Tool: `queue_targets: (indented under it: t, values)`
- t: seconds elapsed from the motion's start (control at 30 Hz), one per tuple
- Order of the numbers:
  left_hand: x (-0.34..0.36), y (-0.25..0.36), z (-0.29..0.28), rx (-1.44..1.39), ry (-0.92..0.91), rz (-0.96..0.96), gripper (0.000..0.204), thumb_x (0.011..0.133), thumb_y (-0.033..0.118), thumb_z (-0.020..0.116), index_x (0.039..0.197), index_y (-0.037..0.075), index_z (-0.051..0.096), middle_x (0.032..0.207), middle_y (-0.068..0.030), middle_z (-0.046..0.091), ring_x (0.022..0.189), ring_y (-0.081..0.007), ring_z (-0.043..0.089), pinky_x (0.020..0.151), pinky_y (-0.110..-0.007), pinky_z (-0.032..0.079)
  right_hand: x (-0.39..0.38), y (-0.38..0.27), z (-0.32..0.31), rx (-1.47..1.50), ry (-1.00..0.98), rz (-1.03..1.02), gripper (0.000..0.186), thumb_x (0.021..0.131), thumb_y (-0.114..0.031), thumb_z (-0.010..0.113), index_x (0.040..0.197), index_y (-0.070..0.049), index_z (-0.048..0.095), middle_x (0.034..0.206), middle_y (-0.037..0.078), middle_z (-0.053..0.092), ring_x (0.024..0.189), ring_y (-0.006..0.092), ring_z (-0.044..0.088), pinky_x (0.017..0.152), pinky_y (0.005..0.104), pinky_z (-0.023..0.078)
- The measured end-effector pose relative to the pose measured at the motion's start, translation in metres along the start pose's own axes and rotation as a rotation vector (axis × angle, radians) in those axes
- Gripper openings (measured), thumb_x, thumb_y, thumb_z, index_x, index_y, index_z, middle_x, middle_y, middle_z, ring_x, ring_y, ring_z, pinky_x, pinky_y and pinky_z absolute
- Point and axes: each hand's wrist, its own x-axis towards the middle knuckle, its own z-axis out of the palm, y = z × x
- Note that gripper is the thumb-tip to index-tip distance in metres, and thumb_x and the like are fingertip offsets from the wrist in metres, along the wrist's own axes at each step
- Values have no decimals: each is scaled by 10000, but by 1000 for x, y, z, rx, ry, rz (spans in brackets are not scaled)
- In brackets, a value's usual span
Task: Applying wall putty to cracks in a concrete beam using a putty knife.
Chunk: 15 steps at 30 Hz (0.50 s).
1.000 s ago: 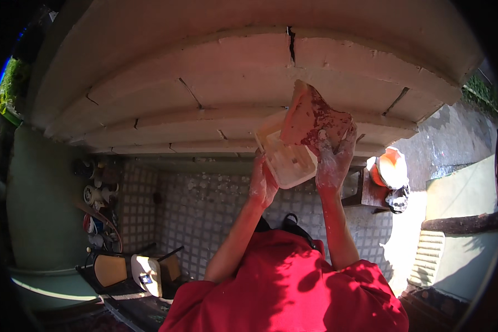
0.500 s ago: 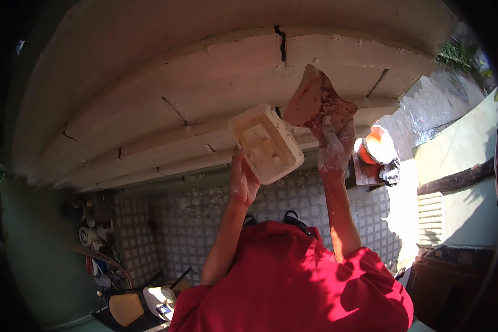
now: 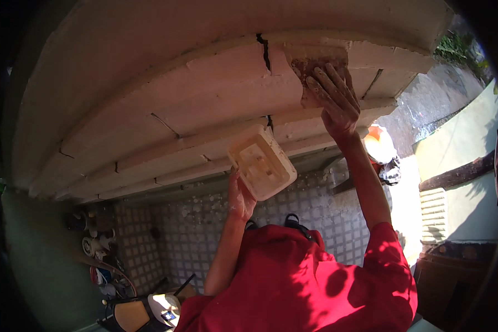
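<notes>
Gripping a shallow pale tray [image 3: 262, 166] near mid-frame by its lower-left edge in the closed left hand [image 3: 241, 200]; resting the straightened, slightly parted fingers of the right hand [image 3: 338, 102] on a stained sheet [image 3: 318, 53], right of top centre, over pinkish ledges [image 3: 224, 74]; impossible to tell any clamping by the hidden thumb.

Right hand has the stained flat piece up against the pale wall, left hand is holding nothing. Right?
Not quite: the left hand isn't empty. The head view shows it gripping a pale rectangular tub by its side. The rest is as you said: the right hand has the stained flat piece up against the pale wall.
</notes>
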Motion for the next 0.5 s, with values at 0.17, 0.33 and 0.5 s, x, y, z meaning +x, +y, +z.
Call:
queue_targets:
  t: [0.17, 0.33, 0.5]
  values:
    - [-5, -7, -18, -59, 123, 31, 580, 930, 349, 496, 1419, 86, 328, 1382, -95, 455, 1256, -246, 463, 1043, -426, 406, -26, 14, 25, 13, -43, -2, 392, 766, 87, 515, 1071, -75, 701, 1170, 86, 647, 1185, 297, 559, 1035, 516, 395]
    - [-8, -8, -21, -48, 174, 35, 585, 922, 350, 510, 1413, 85, 336, 1392, -80, 440, 1271, -237, 446, 1053, -416, 392, -37, 11, 8, 68, -74, -58, 333, 760, 31, 591, 1044, -99, 705, 1160, 60, 653, 1182, 268, 561, 1013, 496, 427]
    - [-9, -7, -20, -67, 181, 50, 562, 924, 331, 506, 1406, 86, 351, 1383, -82, 453, 1263, -242, 455, 1049, -423, 395, 3, 8, 5, 11, 36, -79, 316, 760, -3, 611, 1042, -104, 708, 1150, 46, 658, 1177, 257, 567, 1014, 486, 428]
